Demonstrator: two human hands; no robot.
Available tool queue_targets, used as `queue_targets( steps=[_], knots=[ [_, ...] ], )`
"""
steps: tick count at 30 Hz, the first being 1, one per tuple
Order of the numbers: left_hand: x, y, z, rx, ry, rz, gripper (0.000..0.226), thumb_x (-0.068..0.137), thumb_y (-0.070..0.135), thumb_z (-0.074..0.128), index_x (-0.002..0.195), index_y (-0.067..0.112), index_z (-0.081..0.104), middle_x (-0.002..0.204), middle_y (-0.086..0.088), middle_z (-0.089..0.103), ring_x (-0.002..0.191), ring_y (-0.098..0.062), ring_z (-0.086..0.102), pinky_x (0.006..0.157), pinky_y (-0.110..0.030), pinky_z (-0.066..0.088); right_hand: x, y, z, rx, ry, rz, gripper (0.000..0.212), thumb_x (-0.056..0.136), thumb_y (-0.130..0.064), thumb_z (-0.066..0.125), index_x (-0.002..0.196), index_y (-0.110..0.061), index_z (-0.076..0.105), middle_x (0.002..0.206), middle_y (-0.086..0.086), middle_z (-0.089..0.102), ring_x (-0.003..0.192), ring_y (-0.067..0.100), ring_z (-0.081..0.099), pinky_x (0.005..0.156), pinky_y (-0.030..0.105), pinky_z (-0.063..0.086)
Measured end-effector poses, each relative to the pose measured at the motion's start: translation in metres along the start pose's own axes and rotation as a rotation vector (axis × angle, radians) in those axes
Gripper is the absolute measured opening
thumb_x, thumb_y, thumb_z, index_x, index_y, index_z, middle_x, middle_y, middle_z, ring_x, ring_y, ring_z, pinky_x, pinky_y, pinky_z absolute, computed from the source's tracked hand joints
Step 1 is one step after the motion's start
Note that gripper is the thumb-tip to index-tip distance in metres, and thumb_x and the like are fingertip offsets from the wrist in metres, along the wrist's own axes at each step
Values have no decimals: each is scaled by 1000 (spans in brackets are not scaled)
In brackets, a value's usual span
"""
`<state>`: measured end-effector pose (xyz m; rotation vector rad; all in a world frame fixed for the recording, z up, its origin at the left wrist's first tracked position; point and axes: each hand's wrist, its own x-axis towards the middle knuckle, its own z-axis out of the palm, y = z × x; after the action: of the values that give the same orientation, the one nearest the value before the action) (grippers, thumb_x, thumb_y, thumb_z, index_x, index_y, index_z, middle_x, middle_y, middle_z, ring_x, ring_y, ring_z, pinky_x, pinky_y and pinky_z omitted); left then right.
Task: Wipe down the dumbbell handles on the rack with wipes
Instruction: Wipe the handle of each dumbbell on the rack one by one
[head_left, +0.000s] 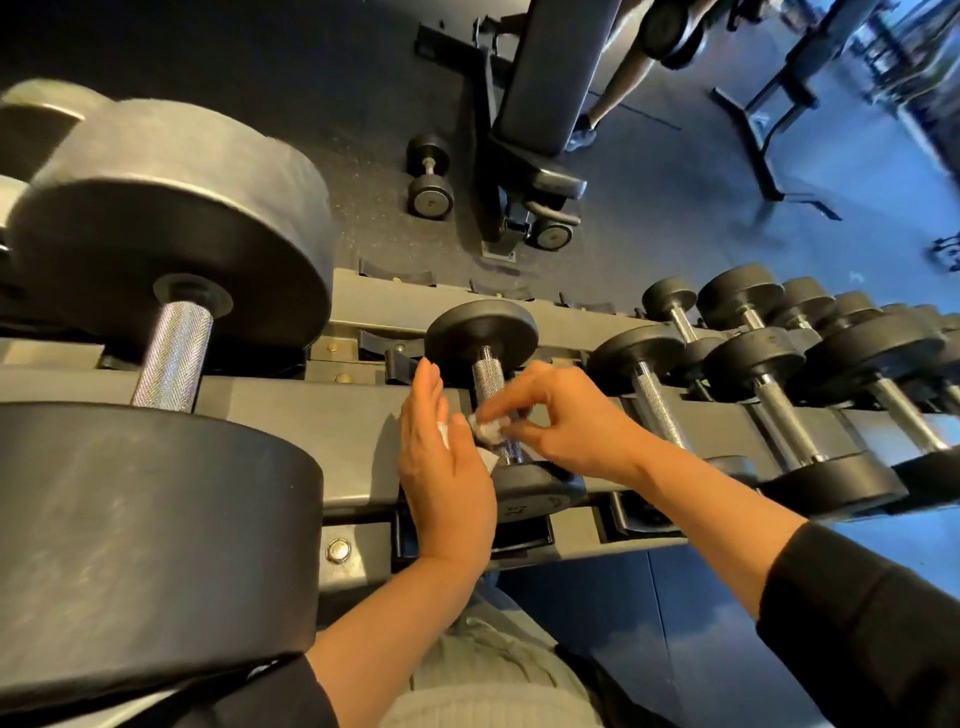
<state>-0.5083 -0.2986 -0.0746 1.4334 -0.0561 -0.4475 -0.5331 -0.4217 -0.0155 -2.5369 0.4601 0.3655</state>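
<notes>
A small black dumbbell (480, 332) lies on the grey rack (311, 415), its knurled steel handle (488, 376) pointing toward me. My right hand (561, 421) pinches a crumpled white wipe (487, 428) against the lower part of that handle. My left hand (441, 457) is beside the handle on the left, fingers straight, with part of the white wipe against its palm. The handle's lower end is hidden behind the hands and the wipe.
A very large dumbbell (171, 270) fills the left of the rack. More dumbbells (769, 364) line the rack to the right. Beyond the rack stand a black bench (540, 104) and a loose dumbbell (428, 174) on the floor. A person's leg (618, 78) is near the bench.
</notes>
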Motion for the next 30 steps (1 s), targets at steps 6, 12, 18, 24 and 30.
queue_targets(
  steps=[6,12,18,24,30],
  knots=[
    [1,-1,-1,16,39,-45,48,100,8,39,143,27,30,138,14,41,123,9,39,91,3,32,19,-7,10,-170,37,-23,28,88,-10,63,113,-19,69,111,-6,65,105,14,44,85,24,38],
    [4,0,-4,90,57,-36,50,99,6,40,145,21,30,138,10,43,125,2,41,89,3,32,9,2,6,106,15,-11,20,86,-13,65,101,-25,73,96,-14,62,94,1,50,82,19,44],
    [5,20,-5,245,104,85,55,97,2,42,144,26,30,139,7,45,120,1,47,100,-21,44,38,-3,-2,455,277,-109,21,87,-5,63,104,-14,72,100,-3,71,92,0,64,84,14,50],
    [11,70,-15,493,142,324,55,96,0,41,143,27,33,141,5,41,124,-3,43,102,-22,42,65,-44,0,687,253,-302,18,86,-6,65,98,-16,74,91,-6,73,84,0,66,74,15,51],
    [4,113,-54,693,308,423,48,98,6,41,142,25,37,140,8,41,125,-1,41,100,-12,38,80,-95,22,754,166,-416,17,87,-16,66,100,-21,74,93,-9,73,88,1,66,81,21,54]
  ],
)
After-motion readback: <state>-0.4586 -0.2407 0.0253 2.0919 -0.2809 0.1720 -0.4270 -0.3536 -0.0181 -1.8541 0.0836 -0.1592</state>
